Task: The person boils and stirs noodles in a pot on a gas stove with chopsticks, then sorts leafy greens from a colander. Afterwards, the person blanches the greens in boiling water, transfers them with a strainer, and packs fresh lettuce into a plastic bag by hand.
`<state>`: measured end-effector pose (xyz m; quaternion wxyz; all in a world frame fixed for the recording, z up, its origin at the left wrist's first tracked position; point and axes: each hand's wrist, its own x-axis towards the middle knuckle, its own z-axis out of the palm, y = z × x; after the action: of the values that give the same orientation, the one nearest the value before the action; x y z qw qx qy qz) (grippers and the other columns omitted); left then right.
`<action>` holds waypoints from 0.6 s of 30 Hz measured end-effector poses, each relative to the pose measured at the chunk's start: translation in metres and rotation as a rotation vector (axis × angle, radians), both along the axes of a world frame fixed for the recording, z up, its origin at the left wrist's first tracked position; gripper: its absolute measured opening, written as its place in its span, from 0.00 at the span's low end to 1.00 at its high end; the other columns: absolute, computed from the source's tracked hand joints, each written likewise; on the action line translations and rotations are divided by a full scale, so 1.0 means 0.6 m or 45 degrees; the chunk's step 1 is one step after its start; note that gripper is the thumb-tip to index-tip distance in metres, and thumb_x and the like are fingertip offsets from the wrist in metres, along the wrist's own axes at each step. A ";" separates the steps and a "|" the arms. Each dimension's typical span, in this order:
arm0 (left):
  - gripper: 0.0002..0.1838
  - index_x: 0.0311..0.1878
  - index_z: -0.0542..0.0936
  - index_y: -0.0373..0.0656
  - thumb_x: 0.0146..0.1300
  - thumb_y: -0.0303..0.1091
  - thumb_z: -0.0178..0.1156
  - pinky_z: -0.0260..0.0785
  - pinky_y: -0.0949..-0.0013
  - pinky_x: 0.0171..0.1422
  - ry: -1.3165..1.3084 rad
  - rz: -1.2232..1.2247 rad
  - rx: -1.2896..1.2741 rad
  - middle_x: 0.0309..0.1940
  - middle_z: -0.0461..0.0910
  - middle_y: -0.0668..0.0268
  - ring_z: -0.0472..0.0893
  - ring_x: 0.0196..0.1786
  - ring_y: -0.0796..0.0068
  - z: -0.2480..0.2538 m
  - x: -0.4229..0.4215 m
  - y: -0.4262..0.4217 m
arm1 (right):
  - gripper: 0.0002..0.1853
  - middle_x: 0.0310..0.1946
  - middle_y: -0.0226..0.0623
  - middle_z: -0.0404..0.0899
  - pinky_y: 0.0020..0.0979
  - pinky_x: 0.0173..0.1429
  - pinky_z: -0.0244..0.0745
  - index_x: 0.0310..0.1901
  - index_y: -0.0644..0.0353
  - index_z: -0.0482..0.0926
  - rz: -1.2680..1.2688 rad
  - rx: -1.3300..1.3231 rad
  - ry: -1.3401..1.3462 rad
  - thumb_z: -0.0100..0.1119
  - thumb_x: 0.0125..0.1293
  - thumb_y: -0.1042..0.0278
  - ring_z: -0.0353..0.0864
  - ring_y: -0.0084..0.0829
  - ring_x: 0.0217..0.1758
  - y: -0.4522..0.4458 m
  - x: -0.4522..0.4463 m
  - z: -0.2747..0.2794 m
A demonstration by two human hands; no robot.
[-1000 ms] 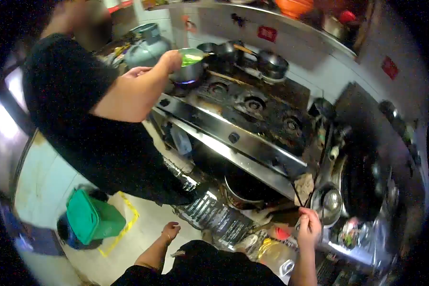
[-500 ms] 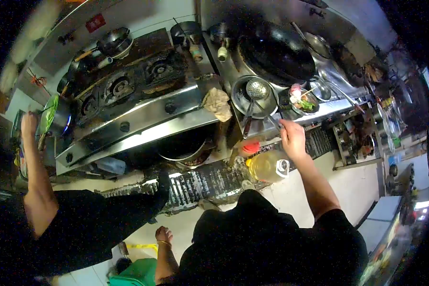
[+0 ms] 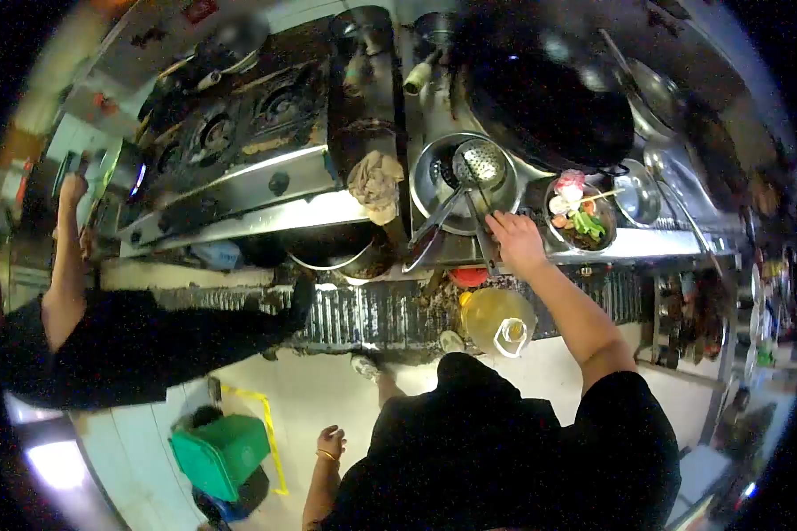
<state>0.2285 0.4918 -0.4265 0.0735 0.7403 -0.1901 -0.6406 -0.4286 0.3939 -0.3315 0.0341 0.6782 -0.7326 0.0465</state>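
My right hand (image 3: 518, 241) is at the front rim of a metal bowl (image 3: 422, 177), with its fingers closed against the dark handle of a long utensil (image 3: 480, 232) whose head I cannot make out. In that bowl rests a perforated strainer (image 3: 479, 165), its handle leaning out over the front left rim. Just right of the hand stands a small bowl (image 3: 584, 241) holding green leaves, white pieces and pink meat. My left hand (image 3: 331, 441) hangs low beside my body, fingers loosely bent and apart, holding nothing.
A large black wok (image 3: 549, 106) sits behind the bowls. A crumpled cloth (image 3: 376, 187) lies on the counter left of them. Below are a big oil jug (image 3: 497, 319) and a floor grate (image 3: 389, 310). A co-worker (image 3: 66, 301) stands left, near a green bin (image 3: 221, 456).
My view has turned. My right hand has shifted left along the utensil handle, closer to the bowl with the strainer. My left hand still hangs low. The co-worker's arm has shifted slightly.
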 end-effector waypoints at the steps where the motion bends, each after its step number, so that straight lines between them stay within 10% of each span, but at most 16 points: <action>1: 0.23 0.55 0.71 0.37 0.56 0.33 0.60 0.71 0.70 0.35 -0.064 -0.099 -0.078 0.35 0.79 0.59 0.77 0.32 0.72 0.012 -0.014 0.029 | 0.34 0.64 0.41 0.62 0.43 0.68 0.54 0.64 0.57 0.62 -0.001 0.023 -0.066 0.56 0.51 0.72 0.62 0.40 0.65 0.005 0.000 0.010; 7: 0.24 0.54 0.73 0.36 0.54 0.35 0.61 0.71 0.72 0.44 -0.340 0.103 -0.399 0.33 0.80 0.59 0.78 0.36 0.73 0.062 -0.102 0.171 | 0.48 0.67 0.52 0.53 0.49 0.72 0.47 0.66 0.65 0.54 0.045 0.010 -0.340 0.68 0.46 0.52 0.51 0.48 0.71 0.077 0.020 0.041; 8: 0.23 0.53 0.74 0.35 0.54 0.36 0.61 0.72 0.71 0.43 -0.359 0.134 -0.414 0.34 0.81 0.58 0.78 0.37 0.73 0.057 -0.105 0.194 | 0.42 0.66 0.59 0.53 0.53 0.70 0.47 0.65 0.68 0.54 0.121 -0.111 -0.403 0.59 0.47 0.68 0.51 0.56 0.70 0.099 0.026 0.026; 13: 0.26 0.53 0.77 0.40 0.51 0.42 0.62 0.71 0.67 0.51 -0.597 0.223 -0.425 0.41 0.81 0.53 0.80 0.44 0.63 0.059 -0.163 0.338 | 0.41 0.66 0.57 0.53 0.59 0.70 0.40 0.64 0.64 0.57 0.631 0.157 -0.262 0.61 0.47 0.62 0.47 0.55 0.71 0.234 0.002 -0.021; 16: 0.22 0.50 0.78 0.40 0.52 0.39 0.61 0.71 0.67 0.51 -0.744 0.245 -0.291 0.43 0.80 0.51 0.81 0.46 0.60 0.056 -0.197 0.442 | 0.33 0.60 0.52 0.65 0.53 0.66 0.55 0.58 0.61 0.68 0.726 0.271 -0.121 0.62 0.47 0.62 0.63 0.50 0.64 0.274 0.014 0.002; 18: 0.18 0.48 0.78 0.34 0.54 0.33 0.58 0.74 0.65 0.46 -0.515 0.722 -0.338 0.43 0.79 0.52 0.82 0.42 0.61 0.056 -0.230 0.527 | 0.24 0.50 0.48 0.74 0.48 0.57 0.66 0.49 0.59 0.75 0.561 0.912 -0.141 0.62 0.48 0.60 0.73 0.47 0.53 0.275 -0.047 -0.133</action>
<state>0.0902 0.8081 -0.3927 0.3045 0.8592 -0.0696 -0.4052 -0.4569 0.5589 -0.4111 -0.2539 0.7841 -0.5407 -0.1685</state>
